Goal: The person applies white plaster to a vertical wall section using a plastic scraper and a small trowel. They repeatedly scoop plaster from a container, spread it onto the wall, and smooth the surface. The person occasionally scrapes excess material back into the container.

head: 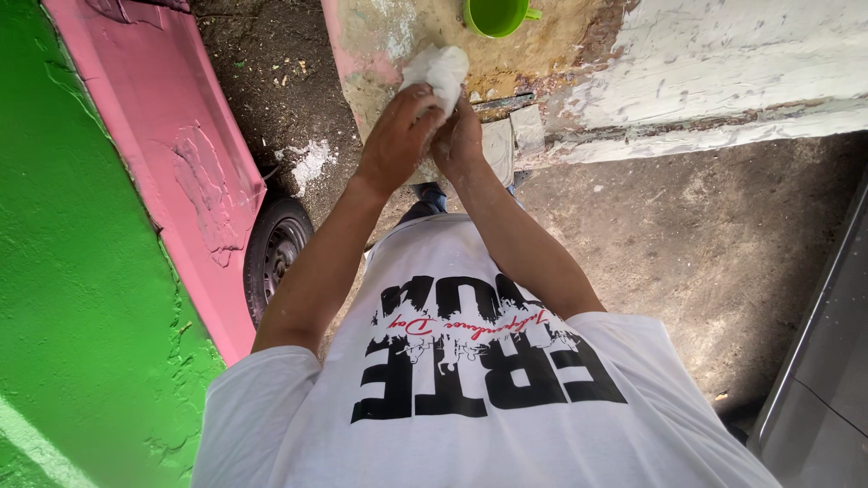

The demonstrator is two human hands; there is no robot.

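Note:
My left hand (398, 136) and my right hand (458, 137) are pressed together in front of me, both closed around a crumpled white cloth (438, 72) that sticks out above the fingers. The hands are over the edge of a worn ledge (407, 32) with pink and tan patches. A green plastic cup (495, 15) stands on that ledge just beyond the cloth, slightly to the right. My white printed shirt fills the lower part of the view.
A pink and green painted wall (136, 226) runs along the left. A small black wheel (276, 248) sits at its base. A white peeling wall (723, 72) is at upper right, dirt ground (705, 244) below it, a grey metal surface (823, 380) at right.

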